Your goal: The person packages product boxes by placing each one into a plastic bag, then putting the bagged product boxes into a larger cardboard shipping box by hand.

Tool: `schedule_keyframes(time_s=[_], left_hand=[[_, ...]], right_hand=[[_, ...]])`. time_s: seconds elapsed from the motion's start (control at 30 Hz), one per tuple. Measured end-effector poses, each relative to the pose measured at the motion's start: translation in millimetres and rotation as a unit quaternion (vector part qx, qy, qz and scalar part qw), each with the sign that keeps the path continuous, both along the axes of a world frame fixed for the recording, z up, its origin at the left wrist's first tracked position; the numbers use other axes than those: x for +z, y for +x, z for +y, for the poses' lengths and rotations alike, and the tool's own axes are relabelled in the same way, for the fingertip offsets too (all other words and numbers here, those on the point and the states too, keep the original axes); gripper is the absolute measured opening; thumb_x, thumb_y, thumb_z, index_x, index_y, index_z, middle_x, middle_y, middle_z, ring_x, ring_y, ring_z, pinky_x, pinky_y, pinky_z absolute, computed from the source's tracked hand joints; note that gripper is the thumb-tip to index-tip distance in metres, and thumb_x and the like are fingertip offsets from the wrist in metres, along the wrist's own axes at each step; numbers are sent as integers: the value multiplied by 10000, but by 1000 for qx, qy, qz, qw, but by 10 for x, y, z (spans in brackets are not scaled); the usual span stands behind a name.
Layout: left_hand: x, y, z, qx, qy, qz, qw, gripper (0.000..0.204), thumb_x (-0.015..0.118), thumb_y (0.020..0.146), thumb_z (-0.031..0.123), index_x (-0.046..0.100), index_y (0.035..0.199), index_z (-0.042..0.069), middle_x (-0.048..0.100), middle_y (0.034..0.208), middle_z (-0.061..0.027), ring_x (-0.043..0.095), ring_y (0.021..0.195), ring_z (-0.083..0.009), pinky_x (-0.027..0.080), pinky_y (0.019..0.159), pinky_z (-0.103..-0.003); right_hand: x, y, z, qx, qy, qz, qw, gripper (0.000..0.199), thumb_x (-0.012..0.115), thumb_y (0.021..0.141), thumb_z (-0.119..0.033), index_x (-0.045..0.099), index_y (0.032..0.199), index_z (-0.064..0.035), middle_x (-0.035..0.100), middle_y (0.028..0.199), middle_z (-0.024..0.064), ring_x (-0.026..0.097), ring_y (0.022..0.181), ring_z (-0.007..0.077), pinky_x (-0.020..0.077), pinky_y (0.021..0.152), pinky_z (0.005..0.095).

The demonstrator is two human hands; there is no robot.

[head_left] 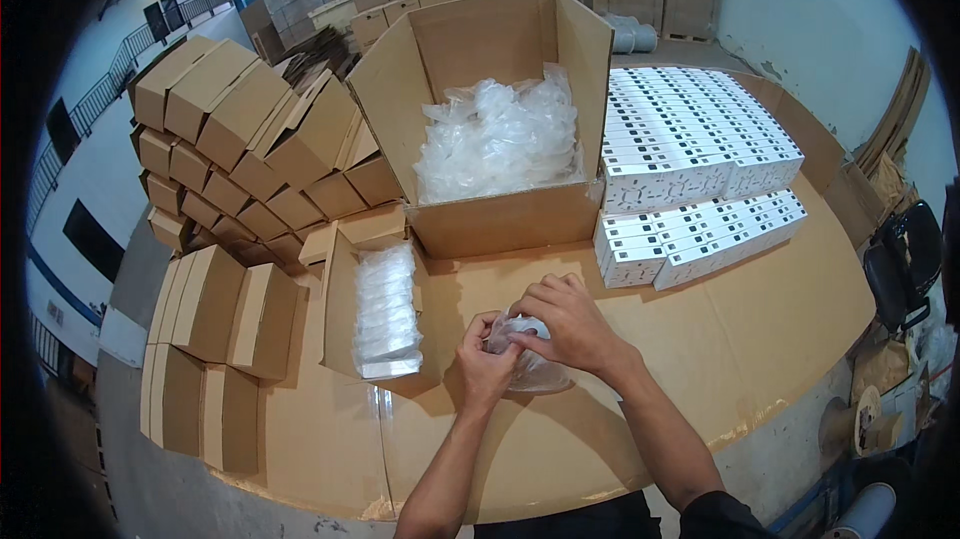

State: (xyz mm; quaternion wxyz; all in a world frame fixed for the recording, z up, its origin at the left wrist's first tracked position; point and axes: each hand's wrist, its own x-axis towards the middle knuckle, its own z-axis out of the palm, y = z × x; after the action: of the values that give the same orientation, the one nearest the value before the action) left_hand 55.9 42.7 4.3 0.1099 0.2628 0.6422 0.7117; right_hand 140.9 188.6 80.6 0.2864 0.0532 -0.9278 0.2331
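Observation:
Over the middle of the cardboard-covered table, a clear plastic bag (540, 376) is pinched in both of my hands. My left hand (487, 357) has its fingers closed on the bag's left side. From the right, my right hand (568, 324) curls over the bag's upper part, thumb and fingers pressed together. Whether anything is inside the bag I cannot tell. Just left of my hands, an open carton (340, 324) holds a row of plastic-wrapped white packs (386, 309). Beyond my hands stands a large open carton (505, 229) heaped with clear plastic bags (500, 129).
Small white printed boxes (700, 129) are stacked in rows at the right. Brown cartons (230, 129) pile up at the far left, with several more (215, 359) nearer. The table's cardboard top (720, 369) curves round. A black chair (900, 259) stands past its right edge.

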Motion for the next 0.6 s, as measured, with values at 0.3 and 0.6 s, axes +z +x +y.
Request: schedule_keyframes(time_s=[0.3,0.6], left_hand=[[137,1,-90,-34,-123,4,992,296,838,809,103,672,1036,13,697,948,-45,653,887,-121,534,783,-302],[176,-65,-149,-75,-105,-108,986,377,898,795,202,699,1063,26,729,970,-50,679,888,-145,543,813,-315]], right_hand=[[45,-85,-65,28,-75,-82,993,108,701,932,-170,675,962,-70,690,832,68,619,799,278,417,876,413],[89,-33,109,39,-448,62,891,154,623,944,-43,646,1097,-35,706,867,69,670,874,181,512,869,346]])
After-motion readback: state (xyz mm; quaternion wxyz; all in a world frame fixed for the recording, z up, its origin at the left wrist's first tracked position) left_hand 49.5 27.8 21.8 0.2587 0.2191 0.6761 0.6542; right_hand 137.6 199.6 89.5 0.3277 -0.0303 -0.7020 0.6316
